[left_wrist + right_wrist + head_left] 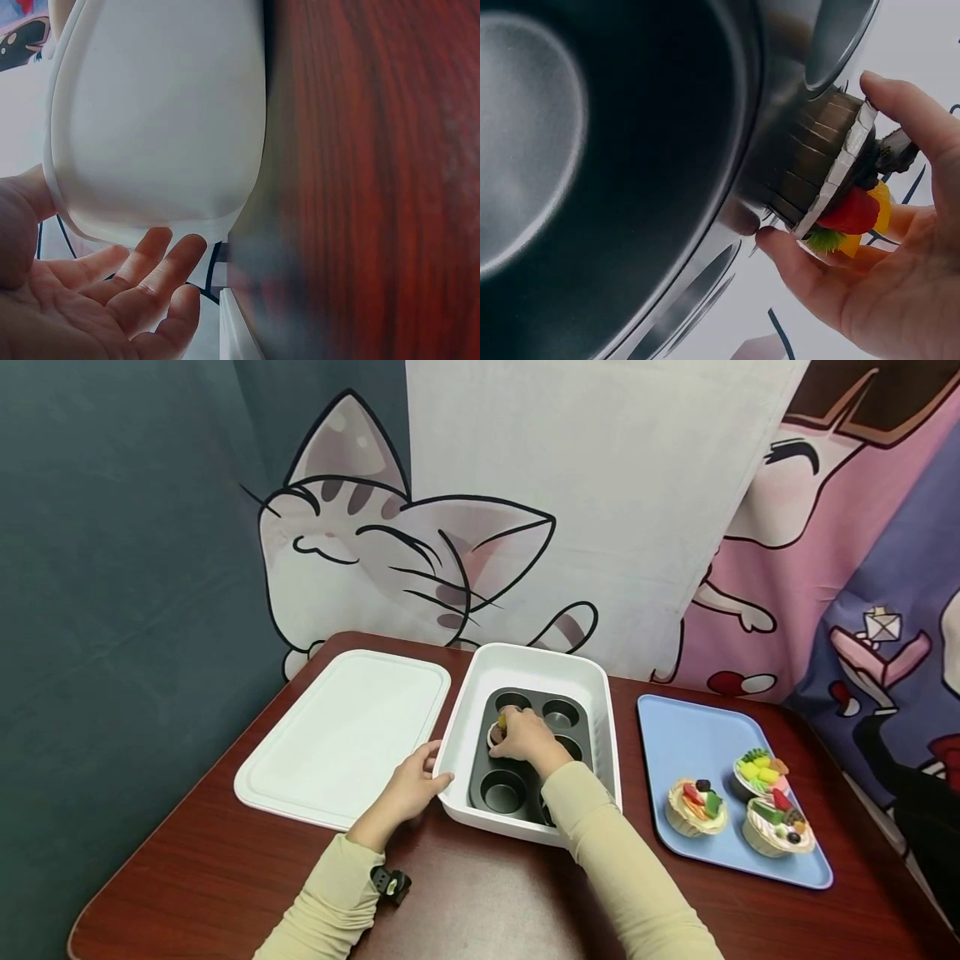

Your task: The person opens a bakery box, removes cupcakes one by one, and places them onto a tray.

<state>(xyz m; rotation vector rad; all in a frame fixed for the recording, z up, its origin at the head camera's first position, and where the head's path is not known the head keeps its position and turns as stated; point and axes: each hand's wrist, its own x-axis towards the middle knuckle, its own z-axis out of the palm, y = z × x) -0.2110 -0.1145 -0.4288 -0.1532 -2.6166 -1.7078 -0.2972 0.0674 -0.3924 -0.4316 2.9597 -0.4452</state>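
Note:
With thumb and fingertips, my right hand (527, 739) grips a toy cupcake (496, 734) by its edge at the middle-left cup of a dark muffin tin (512, 812). In the right wrist view the cupcake (826, 161) has a brown ridged base, a pale rim and red, yellow and green toppings; its base is at the cup, partly hidden by the tin. The tin lies inside a white bin (606, 727). My left hand (408, 787) holds the bin's near left corner, the thumb at the rim and the fingers against the outer wall (157, 112).
A blue tray (678, 727) on the right bears three fruit-topped tarts, one of them a tart (696, 807) at its near left. A white lid-like board (345, 727) lies left of the bin. Cartoon-printed curtains (600, 510) hang behind the brown table (465, 893).

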